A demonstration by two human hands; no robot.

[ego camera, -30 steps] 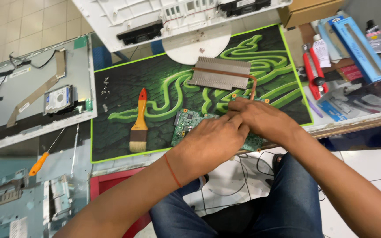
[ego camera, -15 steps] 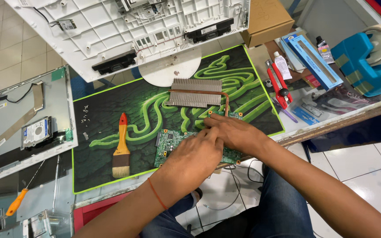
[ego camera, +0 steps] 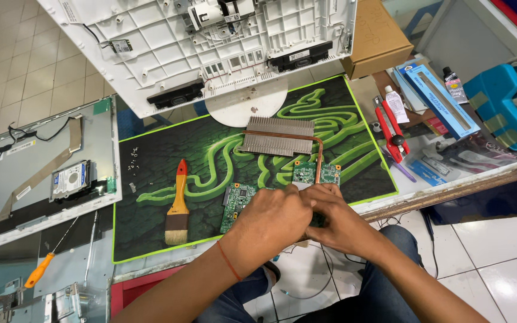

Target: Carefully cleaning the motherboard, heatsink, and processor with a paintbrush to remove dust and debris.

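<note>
both hands meet at the near edge of the green circuit board [ego camera: 237,203], which lies flat on the black and green mat [ego camera: 151,179] at the front of the surface. the left hand [ego camera: 270,224] is curled over the board's middle, knuckles up, and the right hand [ego camera: 336,221] presses in beside it, the fingers of both bunched together over one spot. each grip looks closed down on the board or on some small part of it, but the fingertips are hidden under the hands, so what exactly they pinch cannot be told.

the board looks light, thin and stiff, yet fragile: it is crowded with small parts and should bend very little before something cracks. the copper heat pipe [ego camera: 319,158] runs from the board's far corner up to the finned metal heatsink [ego camera: 277,136], and that assembly is probably the heavier end, so lifting by the board alone would likely strain the joint. the bare edges are the safer place to hold, with the heatsink supported.

just left of the board lies a paintbrush with an orange handle [ego camera: 178,200], and further left a scatter of small screws [ego camera: 133,161]. beyond the mat the white plastic back cover [ego camera: 169,54] leans up, and a hard drive [ego camera: 70,179] rests on the grey panel to the left.
</note>
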